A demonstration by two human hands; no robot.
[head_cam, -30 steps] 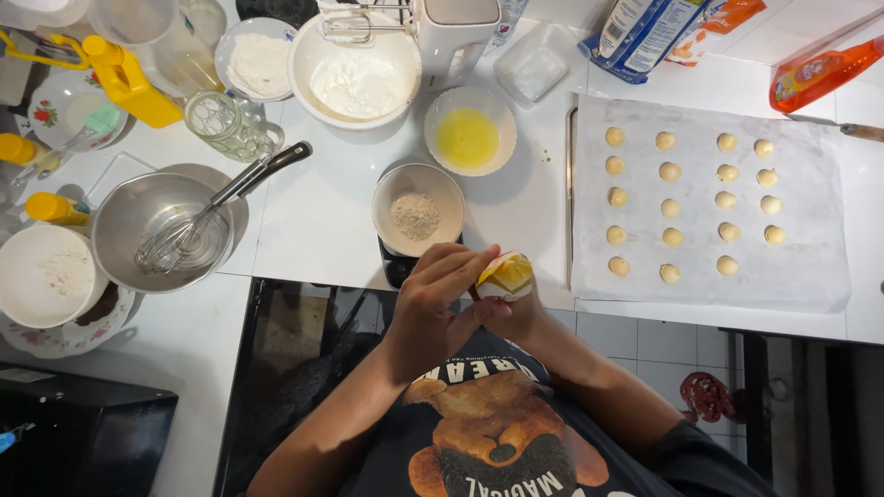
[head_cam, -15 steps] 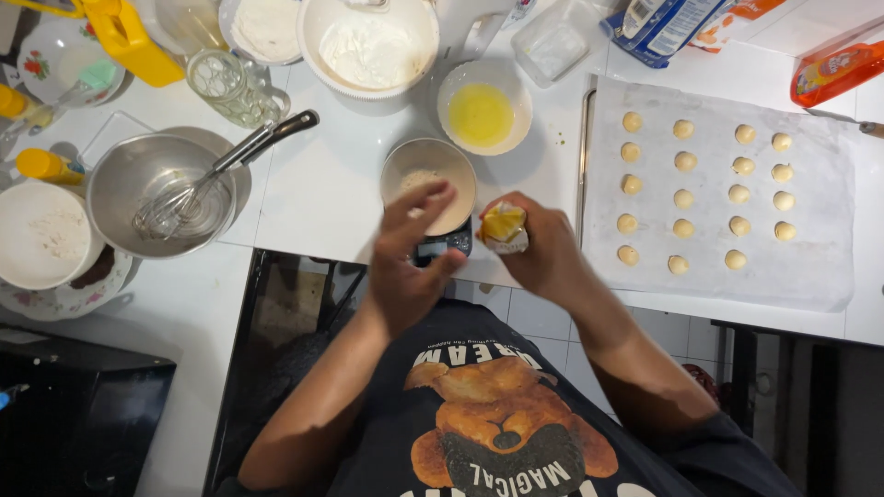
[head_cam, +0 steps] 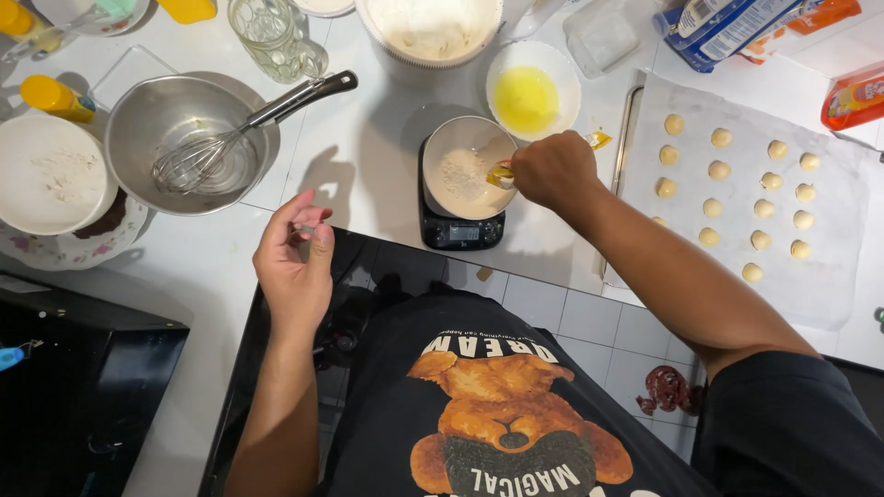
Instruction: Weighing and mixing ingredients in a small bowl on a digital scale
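A small bowl (head_cam: 465, 166) with a dusting of white powder sits on a black scale (head_cam: 458, 230). The right hand (head_cam: 552, 170) is closed around a small yellow piece (head_cam: 502, 176), held over the bowl's right edge. Behind it a white bowl (head_cam: 532, 92) holds yellow liquid. A steel bowl (head_cam: 175, 138) holds a whisk (head_cam: 207, 158); a white dish (head_cam: 51, 175) carries flour traces. A tray (head_cam: 737, 221) lined with paper holds rows of pale dough balls (head_cam: 764, 207). The surface (head_cam: 359, 147) is white, over a tiled floor. The left hand (head_cam: 296, 262) is loosely curled and empty, near the surface's edge. Half a second earlier both hands met in front of the chest around the yellow piece; now they are apart.
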